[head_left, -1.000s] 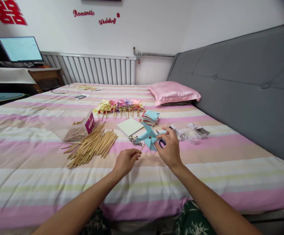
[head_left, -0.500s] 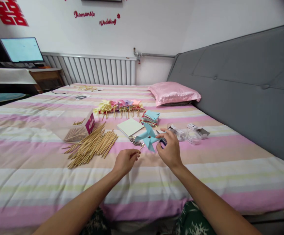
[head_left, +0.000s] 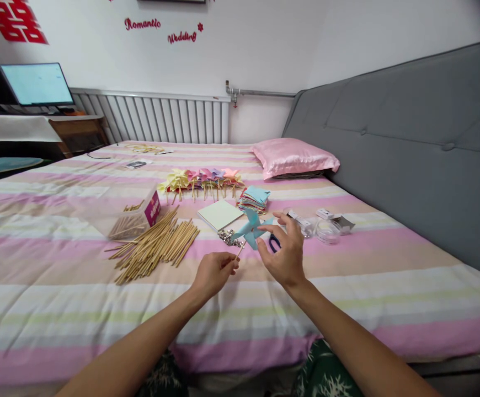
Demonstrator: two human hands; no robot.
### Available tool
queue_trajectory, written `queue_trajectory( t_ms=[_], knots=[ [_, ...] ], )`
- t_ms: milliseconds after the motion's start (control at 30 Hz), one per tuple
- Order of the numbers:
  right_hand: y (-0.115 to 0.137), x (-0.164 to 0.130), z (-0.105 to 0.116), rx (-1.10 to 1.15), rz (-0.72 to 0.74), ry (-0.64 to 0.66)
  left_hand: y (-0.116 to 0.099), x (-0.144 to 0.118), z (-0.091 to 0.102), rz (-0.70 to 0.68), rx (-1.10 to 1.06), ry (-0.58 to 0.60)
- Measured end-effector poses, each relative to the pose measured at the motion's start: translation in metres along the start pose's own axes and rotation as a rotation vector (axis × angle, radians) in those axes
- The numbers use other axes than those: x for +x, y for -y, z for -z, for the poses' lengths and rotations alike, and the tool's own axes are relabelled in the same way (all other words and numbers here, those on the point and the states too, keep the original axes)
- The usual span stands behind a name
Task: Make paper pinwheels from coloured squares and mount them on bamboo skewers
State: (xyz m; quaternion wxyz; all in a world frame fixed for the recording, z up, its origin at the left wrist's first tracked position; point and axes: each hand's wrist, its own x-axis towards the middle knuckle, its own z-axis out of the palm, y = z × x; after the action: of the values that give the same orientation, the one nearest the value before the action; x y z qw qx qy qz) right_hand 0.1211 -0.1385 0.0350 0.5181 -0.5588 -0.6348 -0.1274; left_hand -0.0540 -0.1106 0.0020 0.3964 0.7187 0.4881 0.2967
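Note:
A light blue paper pinwheel (head_left: 251,228) on a thin wooden stick (head_left: 240,249) is held up over the bed. My left hand (head_left: 216,272) is closed in a pinch around the stick, below the blades. Beside the pinwheel, my right hand (head_left: 284,249) has its fingers apart, with a fingertip at or close to the blades; I cannot tell whether it touches them. Scissors with dark blue handles (head_left: 275,242) lie behind the right hand, partly hidden. A small heap of silvery pins or beads (head_left: 228,237) is just behind the pinwheel.
Loose wooden sticks (head_left: 157,248) lie left, by a clear plastic box (head_left: 130,223). Behind are a pale square pad (head_left: 220,214), stacked coloured paper (head_left: 255,199) and several finished pinwheels (head_left: 202,181). Small clear containers (head_left: 328,231) sit right, a pink pillow (head_left: 294,157) farther back.
The pinwheel's blades have turned to another angle. My right hand has shifted slightly left, its thumb and fingers spreading wider. My left hand stays nearly in place on the stick.

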Motion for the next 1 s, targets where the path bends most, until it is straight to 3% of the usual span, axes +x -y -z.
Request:
queue_trajectory(
  t_ms=[433, 733, 1000],
  knots=[
    [-0.007, 0.002, 0.003, -0.383, 0.072, 0.095, 0.0, -0.002, 0.001, 0.006, 0.043, -0.043],
    [-0.013, 0.0, -0.005, -0.366, 0.042, 0.148, 0.0, -0.003, 0.001, -0.03, 0.034, -0.055],
    [-0.017, 0.001, -0.002, -0.349, 0.084, 0.068, 0.002, -0.003, 0.0, -0.049, 0.031, -0.017]
  ],
)
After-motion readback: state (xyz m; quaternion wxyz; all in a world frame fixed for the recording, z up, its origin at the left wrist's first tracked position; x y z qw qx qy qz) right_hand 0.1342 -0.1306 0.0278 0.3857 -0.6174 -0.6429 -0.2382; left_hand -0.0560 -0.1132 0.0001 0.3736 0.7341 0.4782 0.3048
